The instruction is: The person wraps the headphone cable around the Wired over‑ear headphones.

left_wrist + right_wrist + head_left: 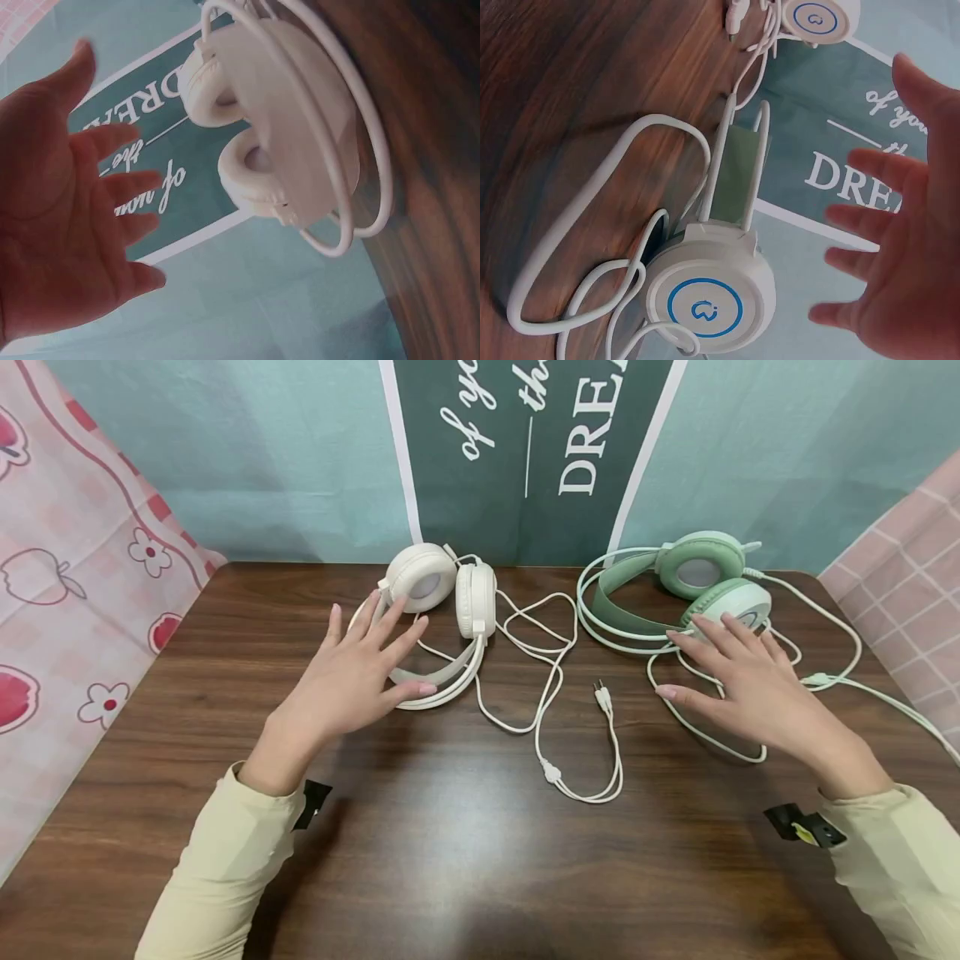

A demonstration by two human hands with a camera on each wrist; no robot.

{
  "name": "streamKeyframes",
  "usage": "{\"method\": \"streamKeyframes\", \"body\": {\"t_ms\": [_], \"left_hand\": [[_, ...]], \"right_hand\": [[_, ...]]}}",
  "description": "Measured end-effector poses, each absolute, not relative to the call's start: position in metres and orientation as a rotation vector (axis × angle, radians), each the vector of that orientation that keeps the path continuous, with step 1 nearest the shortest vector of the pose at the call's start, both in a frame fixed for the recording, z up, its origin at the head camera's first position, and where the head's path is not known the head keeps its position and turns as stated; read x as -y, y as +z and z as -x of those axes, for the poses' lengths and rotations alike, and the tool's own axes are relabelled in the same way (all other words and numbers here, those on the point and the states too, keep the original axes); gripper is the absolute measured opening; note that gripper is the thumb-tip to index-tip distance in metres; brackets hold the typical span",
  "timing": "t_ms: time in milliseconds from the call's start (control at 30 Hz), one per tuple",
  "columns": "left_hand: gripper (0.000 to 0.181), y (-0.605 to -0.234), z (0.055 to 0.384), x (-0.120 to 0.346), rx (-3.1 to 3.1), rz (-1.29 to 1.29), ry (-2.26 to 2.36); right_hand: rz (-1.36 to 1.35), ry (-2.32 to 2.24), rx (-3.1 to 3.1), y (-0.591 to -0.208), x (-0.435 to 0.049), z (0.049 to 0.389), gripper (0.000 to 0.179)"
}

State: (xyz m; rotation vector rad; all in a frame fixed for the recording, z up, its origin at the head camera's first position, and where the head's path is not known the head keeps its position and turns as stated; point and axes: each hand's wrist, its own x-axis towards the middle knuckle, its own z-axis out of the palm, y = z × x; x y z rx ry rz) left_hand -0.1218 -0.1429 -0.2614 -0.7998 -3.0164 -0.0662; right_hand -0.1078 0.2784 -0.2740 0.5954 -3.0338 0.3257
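Note:
White over-ear headphones (476, 602) lie on the wooden table at centre left, their headband toward the front. Above that headband hovers my left hand (352, 672), fingers spread and holding nothing; the left wrist view shows a gap between the palm and the white headphones (300, 112). Mint-green headphones (701, 564) lie at the back right, headband pointing left. My right hand (742, 681) is over their near ear cup, fingers spread, nothing held. In the right wrist view the green pair's ear cup (705, 296) bears a blue ring and stands apart from the fingers.
A white cable (551, 697) loops between the two pairs, its plug (603, 696) near the middle of the table (450, 860). The green pair's cable (892, 697) runs off to the right. Behind stands a blue-green cloth (300, 460) with a lettered dark panel.

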Motion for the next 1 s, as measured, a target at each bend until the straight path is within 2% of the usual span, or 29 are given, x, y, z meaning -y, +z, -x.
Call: {"method": "streamKeyframes", "body": {"t_ms": [167,333,500,1000], "left_hand": [[0.081,-0.261,0.126,0.151,2.992,0.990,-0.151],[0.079,-0.265,0.132,0.155,2.989,1.130,-0.227],[0.075,-0.272,0.136,0.156,3.067,1.114,-0.222],[0.063,-0.290,0.146,0.155,3.129,1.039,-0.155]], "right_hand": [[-0.685,0.394,2.979,-0.274,-0.271,0.106,0.066],[-0.813,0.447,2.893,-0.278,-0.266,0.104,0.062],[-0.941,0.489,2.797,-0.284,-0.261,0.105,0.054],[-1.019,0.521,2.808,-0.298,-0.243,0.099,0.035]]}}
